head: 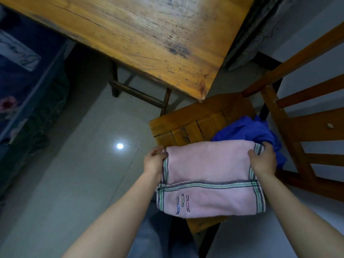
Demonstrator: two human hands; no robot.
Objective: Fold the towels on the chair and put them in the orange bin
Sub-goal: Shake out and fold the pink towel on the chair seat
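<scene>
A pink towel [208, 164] with green and grey striped borders lies folded over on the wooden chair seat [195, 120]. Its lower layer shows three small embroidered figures. My left hand [154, 161] pinches the towel's far left corner. My right hand [264, 159] grips the far right corner, fingers curled over the striped edge. A crumpled blue towel [247, 129] lies on the seat just behind the pink one, partly hidden by it and by my right hand. No orange bin is in view.
A worn wooden table [139, 40] stands ahead, its corner overhanging the chair seat. The chair's slatted back [305, 127] rises at the right. Grey tiled floor [74, 155] spreads to the left, with a dark patterned bed or cover [22, 86] at the far left.
</scene>
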